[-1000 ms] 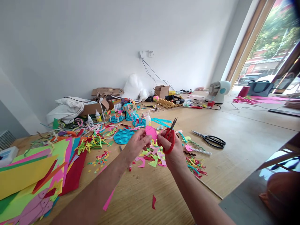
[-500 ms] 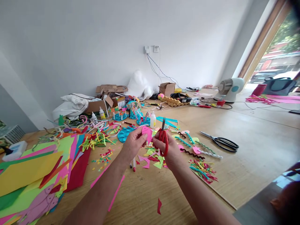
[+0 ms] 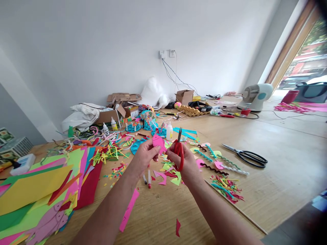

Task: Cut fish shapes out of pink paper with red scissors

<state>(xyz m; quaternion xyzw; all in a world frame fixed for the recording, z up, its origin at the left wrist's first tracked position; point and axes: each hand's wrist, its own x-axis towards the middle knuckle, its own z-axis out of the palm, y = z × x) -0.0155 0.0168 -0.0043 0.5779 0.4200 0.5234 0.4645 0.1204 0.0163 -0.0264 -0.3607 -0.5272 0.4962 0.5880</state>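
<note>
Between the thumb and fingers of my left hand point(image 3: 146, 154) is a pink paper fish point(image 3: 158, 142) with a drawn eye and lines. My right hand point(image 3: 184, 162) is closed around red-handled scissors point(image 3: 179, 146), their dark blades pointing up and away from me. The fingertips of my right hand are close to the fish's right edge; whether they touch it I cannot tell. Pink and lime paper scraps point(image 3: 176, 178) lie on the table beneath my hands. Two pens point(image 3: 149, 178) rest just below my left hand.
Coloured sheets point(image 3: 33, 185) pile up at the left. Black-handled scissors point(image 3: 249, 156) lie at the right, near fuzzy twisted stems point(image 3: 214, 168) and a thin stick point(image 3: 237, 209). A glue bottle point(image 3: 169, 131) and blue scalloped pieces point(image 3: 133, 127) stand behind my hands. A white fan point(image 3: 257, 97) stands farther back.
The pink fish has turned and tilted slightly in my left hand. My right hand still grips the red scissors. The whole view has shifted a little.
</note>
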